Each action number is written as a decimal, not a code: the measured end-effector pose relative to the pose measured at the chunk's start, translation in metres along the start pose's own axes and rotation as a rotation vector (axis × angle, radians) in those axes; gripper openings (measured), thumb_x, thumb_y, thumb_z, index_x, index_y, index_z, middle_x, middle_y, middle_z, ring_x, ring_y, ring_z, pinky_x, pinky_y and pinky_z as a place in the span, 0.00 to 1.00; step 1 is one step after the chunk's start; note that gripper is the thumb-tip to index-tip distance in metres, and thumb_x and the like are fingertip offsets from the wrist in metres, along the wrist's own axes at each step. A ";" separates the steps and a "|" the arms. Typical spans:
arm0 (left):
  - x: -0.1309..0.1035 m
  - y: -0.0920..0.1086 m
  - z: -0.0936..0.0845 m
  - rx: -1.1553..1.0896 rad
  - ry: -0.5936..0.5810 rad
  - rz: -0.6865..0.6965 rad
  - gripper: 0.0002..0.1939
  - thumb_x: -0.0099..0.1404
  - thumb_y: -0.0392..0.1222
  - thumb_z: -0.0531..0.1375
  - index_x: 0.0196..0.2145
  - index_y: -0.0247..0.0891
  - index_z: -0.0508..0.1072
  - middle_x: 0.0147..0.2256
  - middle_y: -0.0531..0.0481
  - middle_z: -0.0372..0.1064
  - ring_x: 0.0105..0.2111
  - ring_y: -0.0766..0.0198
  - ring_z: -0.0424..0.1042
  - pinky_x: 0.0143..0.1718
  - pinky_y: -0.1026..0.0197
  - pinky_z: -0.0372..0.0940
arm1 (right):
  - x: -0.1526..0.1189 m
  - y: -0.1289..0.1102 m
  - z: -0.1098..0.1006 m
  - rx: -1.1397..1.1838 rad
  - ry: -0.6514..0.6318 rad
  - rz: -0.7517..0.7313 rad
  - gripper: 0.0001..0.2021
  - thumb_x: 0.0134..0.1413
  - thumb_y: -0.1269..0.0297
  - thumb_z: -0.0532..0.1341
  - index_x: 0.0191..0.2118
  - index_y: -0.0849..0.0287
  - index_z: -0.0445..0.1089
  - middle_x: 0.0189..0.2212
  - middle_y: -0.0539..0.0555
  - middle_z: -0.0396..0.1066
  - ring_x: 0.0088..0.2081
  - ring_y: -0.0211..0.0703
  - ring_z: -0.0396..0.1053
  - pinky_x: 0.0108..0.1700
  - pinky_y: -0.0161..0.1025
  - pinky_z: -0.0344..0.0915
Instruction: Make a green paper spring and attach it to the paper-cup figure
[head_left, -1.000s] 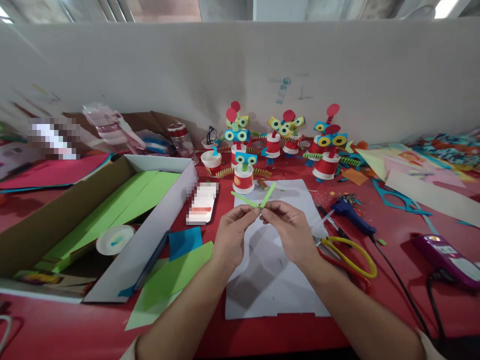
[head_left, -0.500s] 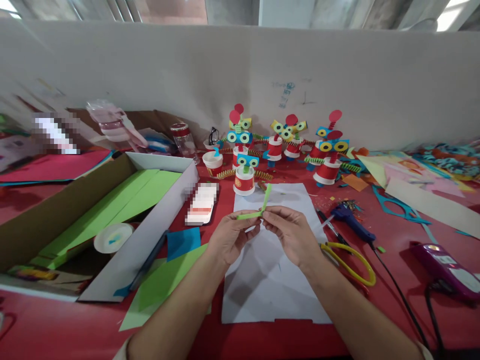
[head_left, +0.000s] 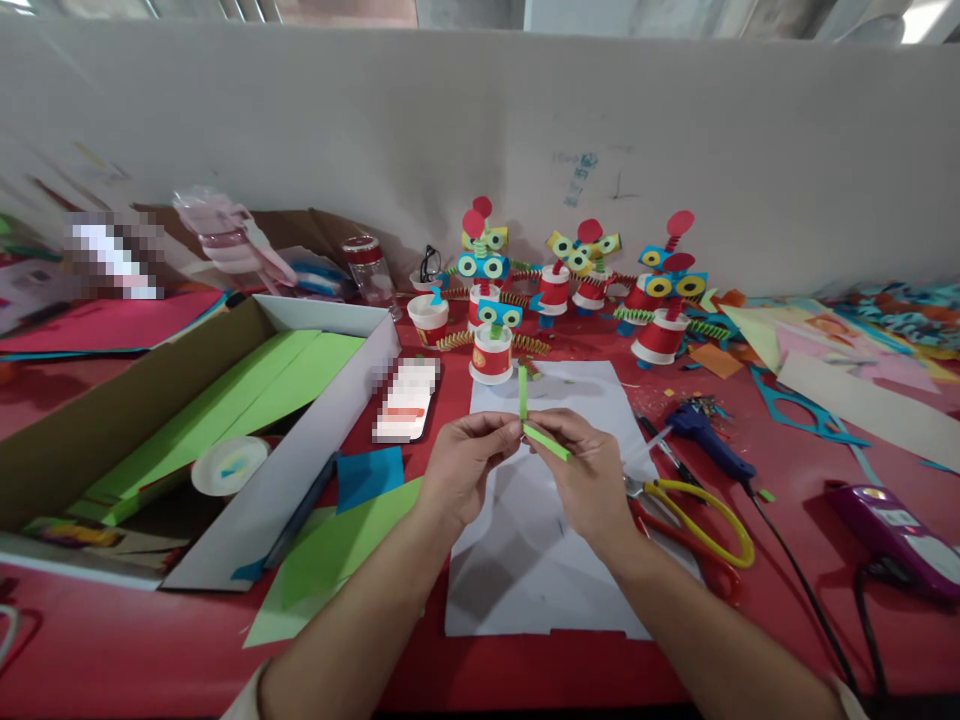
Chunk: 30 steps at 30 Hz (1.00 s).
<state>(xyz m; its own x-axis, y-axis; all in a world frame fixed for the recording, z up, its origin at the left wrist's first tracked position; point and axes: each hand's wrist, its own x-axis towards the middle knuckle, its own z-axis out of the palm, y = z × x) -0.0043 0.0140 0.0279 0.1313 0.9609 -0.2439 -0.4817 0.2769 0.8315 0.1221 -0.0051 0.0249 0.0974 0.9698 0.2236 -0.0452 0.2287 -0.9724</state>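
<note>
Two narrow light-green paper strips (head_left: 523,390) meet at a corner between my fingertips, above a white sheet (head_left: 517,580). One strip points up and away, the other lies slantwise across the fingers on the right. My left hand (head_left: 463,465) pinches the corner from the left with thumb and forefinger. My right hand (head_left: 589,475) has its fingers closed on the strips from the other side. A paper-cup robot figure (head_left: 492,355) with blue eye piece and coiled arms stands just beyond the hands.
A cardboard box (head_left: 360,385) with green paper is at left, beside a phone (head_left: 407,400) and blue paper (head_left: 369,478). More cup figures (head_left: 660,335) stand behind. Scissors (head_left: 701,520), a blue glue gun (head_left: 709,440) and a purple device (head_left: 896,540) lie at right.
The strip that pointed left over my left fingers now points right and down over my right fingers. The other strip stands straighter. The view has shifted slightly.
</note>
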 end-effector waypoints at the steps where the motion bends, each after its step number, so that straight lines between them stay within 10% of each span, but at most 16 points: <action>1: 0.000 0.000 0.001 -0.006 0.012 0.010 0.12 0.39 0.41 0.73 0.22 0.34 0.78 0.21 0.51 0.71 0.24 0.70 0.65 0.33 0.63 0.62 | -0.001 -0.001 0.000 -0.028 -0.006 -0.012 0.07 0.50 0.67 0.64 0.34 0.51 0.80 0.33 0.51 0.74 0.35 0.41 0.70 0.39 0.39 0.66; 30: 0.009 0.001 -0.008 -0.041 -0.042 0.000 0.11 0.40 0.37 0.73 0.21 0.35 0.76 0.22 0.54 0.70 0.25 0.71 0.67 0.35 0.64 0.63 | 0.010 -0.010 -0.005 -0.036 -0.065 0.109 0.05 0.44 0.64 0.67 0.29 0.58 0.74 0.25 0.49 0.74 0.28 0.38 0.69 0.32 0.36 0.67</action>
<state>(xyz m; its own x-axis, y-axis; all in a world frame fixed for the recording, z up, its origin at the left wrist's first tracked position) -0.0104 0.0234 0.0228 0.1670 0.9607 -0.2217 -0.5171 0.2768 0.8099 0.1289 0.0018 0.0367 0.0291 0.9925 0.1190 -0.0164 0.1196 -0.9927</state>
